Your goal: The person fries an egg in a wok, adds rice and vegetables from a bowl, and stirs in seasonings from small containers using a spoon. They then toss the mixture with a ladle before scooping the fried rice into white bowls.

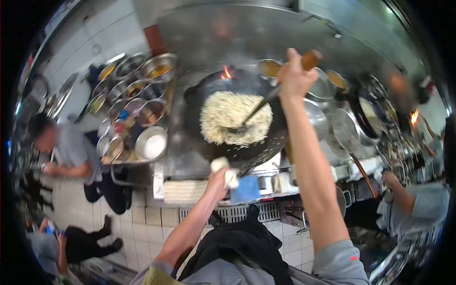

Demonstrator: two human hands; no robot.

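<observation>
A large black wok [278, 142] stands on the steel stove, with pale rice [213, 114] heaped in it and loose grains along its near wall. My right hand [297, 76] is closed around the wooden handle of a long ladle [268, 98], held over the wok's right side. The ladle's head lies in the rice and is partly hidden. My left hand [218, 183] grips a folded white cloth [230, 176] at the wok's near rim. Whether a wok handle is inside the cloth cannot be seen.
Flames [226, 72] rise behind the wok. Several metal seasoning bowls [153, 142] crowd the left side. On the right are a wire strainer [344, 126] and more pans. A blue cloth [246, 188] lies at the front edge. One person [78, 152] is left, another [413, 204] right.
</observation>
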